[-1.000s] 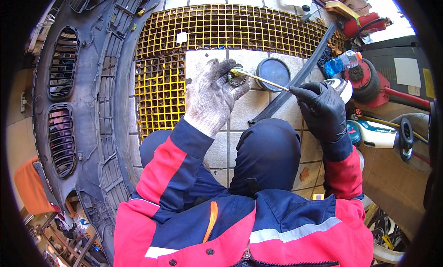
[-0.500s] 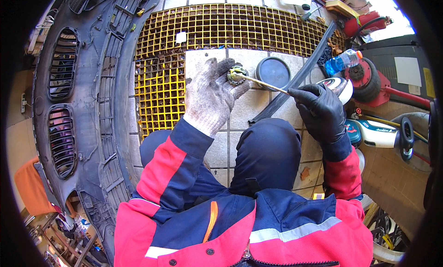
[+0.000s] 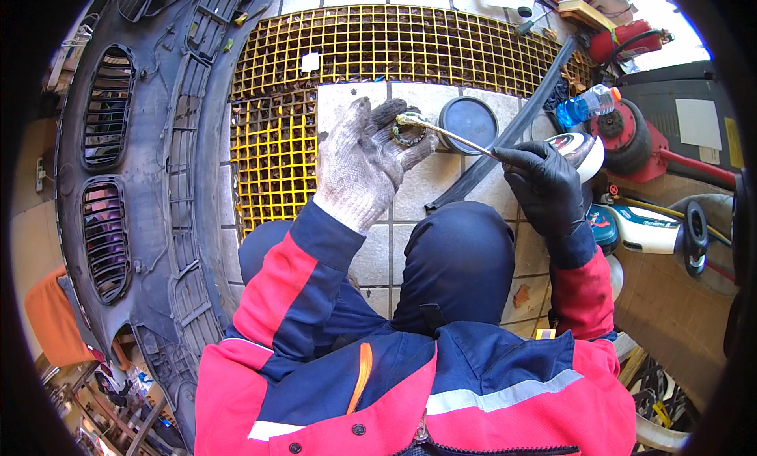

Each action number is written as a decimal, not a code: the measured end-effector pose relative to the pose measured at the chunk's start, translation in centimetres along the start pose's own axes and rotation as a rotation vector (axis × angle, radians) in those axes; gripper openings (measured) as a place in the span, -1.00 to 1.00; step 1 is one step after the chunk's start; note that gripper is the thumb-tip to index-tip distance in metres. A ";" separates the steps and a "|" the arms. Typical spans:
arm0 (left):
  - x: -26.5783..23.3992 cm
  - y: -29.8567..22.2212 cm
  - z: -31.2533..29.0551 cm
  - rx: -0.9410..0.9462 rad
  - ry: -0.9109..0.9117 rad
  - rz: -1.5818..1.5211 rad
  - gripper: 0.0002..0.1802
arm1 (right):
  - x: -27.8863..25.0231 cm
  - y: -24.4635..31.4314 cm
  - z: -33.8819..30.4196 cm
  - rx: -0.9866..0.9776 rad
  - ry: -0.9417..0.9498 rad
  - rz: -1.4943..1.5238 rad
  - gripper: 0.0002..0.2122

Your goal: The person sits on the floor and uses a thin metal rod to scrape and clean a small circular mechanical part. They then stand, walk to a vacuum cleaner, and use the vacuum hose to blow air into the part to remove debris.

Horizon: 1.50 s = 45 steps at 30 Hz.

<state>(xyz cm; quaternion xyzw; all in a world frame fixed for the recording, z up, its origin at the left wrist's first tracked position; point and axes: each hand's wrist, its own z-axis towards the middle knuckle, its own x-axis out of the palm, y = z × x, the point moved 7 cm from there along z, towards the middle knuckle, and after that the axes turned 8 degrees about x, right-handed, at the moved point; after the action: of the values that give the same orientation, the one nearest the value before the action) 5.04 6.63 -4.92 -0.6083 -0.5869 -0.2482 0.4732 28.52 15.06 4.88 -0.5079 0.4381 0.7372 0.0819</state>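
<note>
My left hand (image 3: 356,166), in a soiled whitish knit glove, holds a small greasy ring-shaped part (image 3: 397,134) between thumb and fingers. Greenish-yellow grease coats its rim, and its dark opening shows. A thin light-coloured stick (image 3: 456,140) is pinched in my right hand (image 3: 550,189), which wears a black glove. The stick slants up to the left, its grease-covered tip at the ring's upper edge. Just right of the ring, a round dark lid or shallow container (image 3: 468,125) lies on the tiles; which of the two I cannot tell.
A large black car bumper (image 3: 162,219) lies along the left. Yellow floor grating (image 3: 378,50) spans the far side. On the right are a dark strip (image 3: 512,133), a blue-liquid bottle (image 3: 583,107), a red jack (image 3: 643,152) and a white-and-teal power tool (image 3: 643,227).
The stick's tip has shifted from the middle of the ring to its upper edge. The ring has turned in my left hand, so its opening shows more.
</note>
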 end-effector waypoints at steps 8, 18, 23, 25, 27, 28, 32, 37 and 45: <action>-0.2 -0.2 -0.1 0.012 -0.011 0.029 -0.40 | 1.2 -0.1 -0.3 0.069 0.055 0.147 -0.70; -0.4 -0.4 0.1 0.032 0.018 0.067 -0.37 | 1.6 0.1 -0.5 0.074 0.078 0.175 -0.69; -0.5 -0.6 0.1 0.060 0.003 0.065 -0.36 | 1.4 0.1 -0.5 0.061 0.076 0.151 -0.68; -0.6 -0.5 0.2 0.055 -0.002 0.039 -0.36 | 1.3 0.0 -0.5 0.062 0.082 0.150 -0.67; -0.6 -0.6 0.4 0.045 0.023 0.021 -0.36 | 1.3 0.0 -0.5 0.064 0.086 0.135 -0.68; -0.6 -0.7 0.5 0.051 0.022 0.031 -0.37 | 1.2 -0.1 -0.5 0.066 0.088 0.128 -0.68; -0.8 -0.8 0.6 0.054 0.030 0.035 -0.38 | 0.9 -0.2 -0.5 0.051 0.082 0.109 -0.68; -0.9 -1.0 0.8 0.083 0.011 0.040 -0.38 | 0.5 -0.3 -0.6 0.032 0.070 0.089 -0.69; -0.9 -1.1 0.7 0.073 0.028 0.043 -0.37 | 0.0 -0.6 -0.7 0.024 0.073 0.064 -0.67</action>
<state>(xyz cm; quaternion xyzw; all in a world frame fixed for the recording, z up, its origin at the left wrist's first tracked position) 3.64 6.66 -5.66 -0.5997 -0.5756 -0.2248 0.5084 29.34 14.93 4.42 -0.5191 0.4657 0.7151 0.0483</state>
